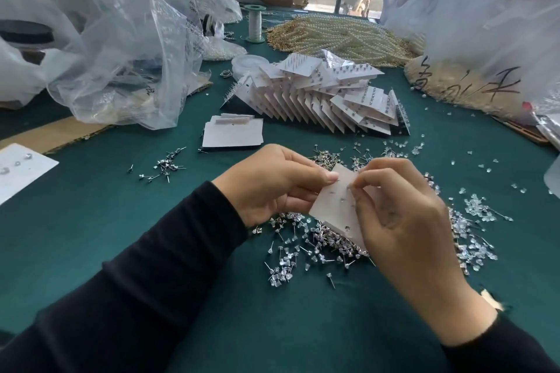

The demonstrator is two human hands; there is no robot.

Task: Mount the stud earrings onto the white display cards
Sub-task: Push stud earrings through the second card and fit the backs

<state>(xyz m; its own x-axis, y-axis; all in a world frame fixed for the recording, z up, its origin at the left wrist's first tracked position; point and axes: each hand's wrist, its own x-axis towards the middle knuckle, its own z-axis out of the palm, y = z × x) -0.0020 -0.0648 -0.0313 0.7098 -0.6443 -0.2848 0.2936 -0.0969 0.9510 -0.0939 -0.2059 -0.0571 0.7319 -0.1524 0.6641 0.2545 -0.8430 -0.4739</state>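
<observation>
A white display card (335,206) is held above the green table between both hands. My left hand (272,183) grips its left edge, thumb on top. My right hand (400,209) pinches something small at the card's upper middle, probably a stud earring, too small to make out. Loose stud earrings (303,254) and clear backs lie scattered under and around the card. A stack of blank white cards (233,133) lies just beyond my hands. A long row of filled cards (318,100) leans further back.
Crumpled clear plastic bags (121,54) fill the left side and more bags (485,24) the right. A heap of pearl strands (342,36) and a thread spool (255,23) lie at the back. Another person sits across the table. A smaller stud pile (165,165) lies left.
</observation>
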